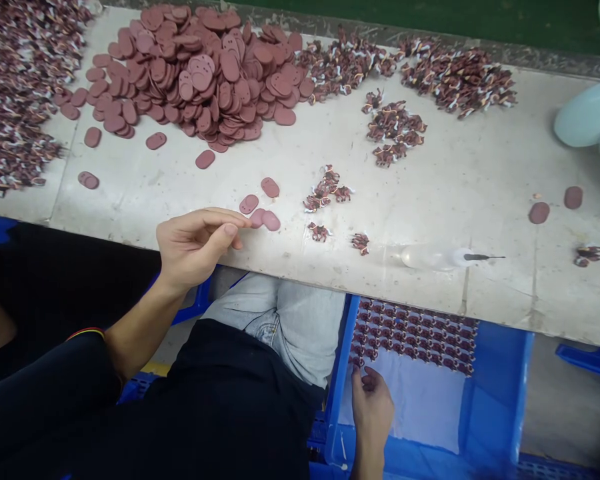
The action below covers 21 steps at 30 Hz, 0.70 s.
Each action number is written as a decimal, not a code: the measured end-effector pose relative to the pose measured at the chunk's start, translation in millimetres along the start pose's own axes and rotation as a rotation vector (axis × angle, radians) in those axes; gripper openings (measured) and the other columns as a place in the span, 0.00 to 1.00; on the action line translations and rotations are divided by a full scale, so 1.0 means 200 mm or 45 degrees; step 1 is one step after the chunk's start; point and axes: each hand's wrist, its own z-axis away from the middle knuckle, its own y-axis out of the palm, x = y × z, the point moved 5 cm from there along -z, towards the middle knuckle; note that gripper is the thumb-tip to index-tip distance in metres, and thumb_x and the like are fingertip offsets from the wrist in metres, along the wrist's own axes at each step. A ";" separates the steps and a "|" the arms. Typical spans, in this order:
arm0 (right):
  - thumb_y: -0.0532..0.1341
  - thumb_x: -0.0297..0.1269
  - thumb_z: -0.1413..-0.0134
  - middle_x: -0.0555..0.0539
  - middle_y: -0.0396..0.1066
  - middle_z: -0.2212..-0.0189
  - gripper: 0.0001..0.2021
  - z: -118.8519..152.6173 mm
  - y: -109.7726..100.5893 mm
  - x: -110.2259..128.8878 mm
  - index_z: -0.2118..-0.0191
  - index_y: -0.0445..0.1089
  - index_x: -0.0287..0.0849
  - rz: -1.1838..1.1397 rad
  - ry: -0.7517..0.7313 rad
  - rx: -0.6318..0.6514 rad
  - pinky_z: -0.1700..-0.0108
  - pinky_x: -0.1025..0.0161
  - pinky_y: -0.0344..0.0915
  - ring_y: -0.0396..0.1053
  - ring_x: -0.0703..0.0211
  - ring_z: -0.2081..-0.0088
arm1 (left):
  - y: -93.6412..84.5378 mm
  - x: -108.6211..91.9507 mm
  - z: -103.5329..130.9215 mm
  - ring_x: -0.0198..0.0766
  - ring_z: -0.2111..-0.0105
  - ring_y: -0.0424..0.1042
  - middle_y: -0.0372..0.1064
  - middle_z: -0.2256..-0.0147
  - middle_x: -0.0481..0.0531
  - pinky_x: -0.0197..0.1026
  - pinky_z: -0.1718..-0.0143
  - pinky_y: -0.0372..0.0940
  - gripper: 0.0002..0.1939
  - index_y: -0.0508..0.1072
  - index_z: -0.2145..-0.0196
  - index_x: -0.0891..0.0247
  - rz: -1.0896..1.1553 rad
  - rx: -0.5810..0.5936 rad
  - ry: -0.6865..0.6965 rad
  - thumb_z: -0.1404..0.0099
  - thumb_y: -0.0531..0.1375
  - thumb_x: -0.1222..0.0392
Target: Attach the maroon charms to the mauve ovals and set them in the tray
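Observation:
My left hand (195,247) is over the table's near edge, its fingers stretched out and thumb beneath them. Its fingertips touch one of two overlapping reddish-brown oval discs (271,221); nothing shows held in it. Two more loose discs (270,187) lie just beyond. Down in the blue crate (497,387), my right hand (373,403) has its fingers curled at the lower left end of the rows of small brown horse-like figurines (415,333). A figurine (356,359) sits at its fingertips, partly hidden. White sheeting (425,400) lies under the rows.
On the table (180,183) are a big pile of oval discs (205,73) and several heaps of figurines (455,80). A translucent bottle with a dark thin tip (435,257) lies near the front edge. A pale green object (587,113) stands at right.

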 end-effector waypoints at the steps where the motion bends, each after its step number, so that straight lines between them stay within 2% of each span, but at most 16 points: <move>1: 0.61 0.66 0.47 0.51 0.76 0.69 0.28 0.00 0.01 0.00 0.56 0.74 0.45 0.008 -0.005 0.013 0.63 0.55 0.66 0.74 0.55 0.67 | 0.00 0.00 0.00 0.27 0.76 0.75 0.83 0.60 0.48 0.34 0.77 0.69 0.06 0.85 0.61 0.54 0.001 0.005 -0.001 0.29 0.66 0.61; 9: 0.59 0.64 0.41 0.52 0.76 0.67 0.26 -0.04 0.07 -0.03 0.56 0.74 0.44 0.053 -0.001 0.108 0.59 0.55 0.69 0.73 0.59 0.66 | 0.00 -0.01 0.00 0.27 0.75 0.76 0.83 0.60 0.48 0.32 0.78 0.69 0.07 0.85 0.61 0.55 0.031 0.006 0.013 0.30 0.65 0.64; 17: 0.59 0.59 0.38 0.51 0.77 0.64 0.23 -0.06 0.12 -0.08 0.52 0.73 0.44 0.112 0.118 0.139 0.53 0.51 0.72 0.74 0.58 0.62 | -0.01 0.02 0.00 0.28 0.75 0.76 0.83 0.62 0.49 0.33 0.78 0.70 0.04 0.85 0.63 0.56 -0.004 -0.028 -0.036 0.31 0.68 0.58; 21: 0.59 0.60 0.39 0.50 0.78 0.64 0.24 -0.06 0.11 -0.08 0.52 0.73 0.44 0.102 0.121 0.138 0.52 0.51 0.72 0.75 0.57 0.60 | 0.00 0.00 -0.01 0.29 0.74 0.77 0.83 0.62 0.49 0.33 0.78 0.70 0.06 0.85 0.61 0.55 0.005 -0.012 0.020 0.30 0.66 0.62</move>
